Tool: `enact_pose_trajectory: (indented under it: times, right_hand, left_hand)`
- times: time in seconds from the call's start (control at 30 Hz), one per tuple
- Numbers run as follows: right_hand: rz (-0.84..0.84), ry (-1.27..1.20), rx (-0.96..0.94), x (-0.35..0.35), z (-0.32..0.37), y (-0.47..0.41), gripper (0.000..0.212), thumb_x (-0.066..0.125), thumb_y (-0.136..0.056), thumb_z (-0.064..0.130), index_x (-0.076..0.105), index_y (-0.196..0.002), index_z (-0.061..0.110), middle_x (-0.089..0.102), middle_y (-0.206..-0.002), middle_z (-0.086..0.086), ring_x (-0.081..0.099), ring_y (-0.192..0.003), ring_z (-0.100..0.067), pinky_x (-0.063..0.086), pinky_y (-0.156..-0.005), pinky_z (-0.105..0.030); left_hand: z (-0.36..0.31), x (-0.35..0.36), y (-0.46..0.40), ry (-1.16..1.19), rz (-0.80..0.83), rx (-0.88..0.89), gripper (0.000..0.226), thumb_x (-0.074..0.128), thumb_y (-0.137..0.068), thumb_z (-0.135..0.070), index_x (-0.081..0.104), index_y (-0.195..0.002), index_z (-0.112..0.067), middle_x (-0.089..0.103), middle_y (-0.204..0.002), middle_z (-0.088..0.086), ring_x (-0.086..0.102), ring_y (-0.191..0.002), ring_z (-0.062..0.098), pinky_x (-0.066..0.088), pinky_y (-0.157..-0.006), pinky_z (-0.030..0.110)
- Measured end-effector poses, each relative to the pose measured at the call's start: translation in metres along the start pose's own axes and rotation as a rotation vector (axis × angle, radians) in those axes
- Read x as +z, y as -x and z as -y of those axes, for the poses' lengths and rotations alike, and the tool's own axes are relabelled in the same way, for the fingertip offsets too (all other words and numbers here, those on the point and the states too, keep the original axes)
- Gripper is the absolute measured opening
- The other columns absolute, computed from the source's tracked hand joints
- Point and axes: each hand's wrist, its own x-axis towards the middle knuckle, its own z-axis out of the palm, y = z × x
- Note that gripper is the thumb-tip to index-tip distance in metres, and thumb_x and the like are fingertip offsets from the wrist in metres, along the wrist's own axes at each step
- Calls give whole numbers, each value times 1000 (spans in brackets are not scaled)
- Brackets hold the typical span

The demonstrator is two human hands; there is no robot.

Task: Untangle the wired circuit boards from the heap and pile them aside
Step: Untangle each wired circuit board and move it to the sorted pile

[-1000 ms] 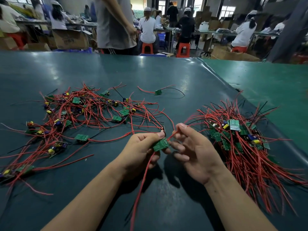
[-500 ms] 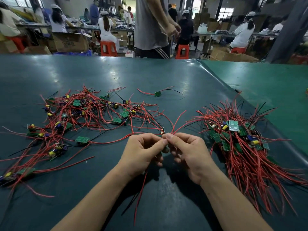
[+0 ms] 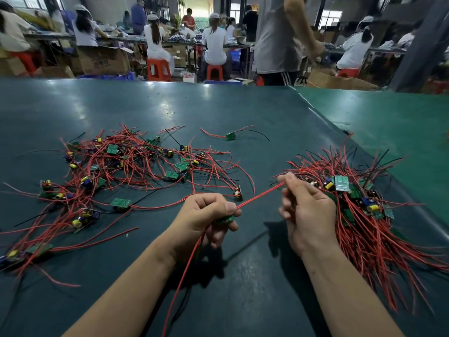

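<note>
Lettering is being shown on a cardboard box (image 3: 103, 61) in the upper left of the frame, but it is too blurred to be read. A small green circuit board (image 3: 224, 218) is being gripped in the curled fingers of the left hand (image 3: 206, 218) at the centre of the frame, and is being hidden for the most part by them. One red wire (image 3: 261, 193) from it is being pinched between thumb and fingertips of the right hand (image 3: 306, 210) and is being held taut between the two hands, which are being kept apart. Another red wire (image 3: 181, 283) is being let hang from the left hand toward the bottom edge, where it is being cut off.

A loose heap (image 3: 126, 171) of boards and red and black wires is being spread over the left of the frame. A tighter pile (image 3: 359, 207) is being kept at the right, just beside the right hand, its wires being fanned toward the lower right. A single wired board (image 3: 230, 136) is being left apart above the centre.

Everything is being carried by a dark teal table (image 3: 218, 105). Beyond it, along the top of the frame, seated workers on red stools (image 3: 159, 69) are being shown blurred.
</note>
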Motion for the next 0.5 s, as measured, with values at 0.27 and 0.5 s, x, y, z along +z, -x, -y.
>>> enact_pose_trajectory:
  times: [0.27, 0.5]
  right_hand:
    - [484, 399, 95, 11, -10, 26, 37, 60, -84, 48, 67, -64, 17, 47, -49, 2, 36, -36, -7, 27, -33, -16]
    - [610, 501, 5, 11, -10, 35, 20, 65, -83, 37, 71, -71, 22, 48, -48, 4, 39, -37, -7, 31, -35, -19]
  left_hand:
    - [-1, 2, -5, 129, -140, 82, 14, 70, -68, -19, 78, -76, -10, 67, -68, 4, 57, -55, 10, 50, -49, 20]
    - [3, 3, -6, -74, -157, 79, 41, 62, -78, -43, 78, -95, -10, 74, -90, 9, 64, -72, 15, 53, -68, 25]
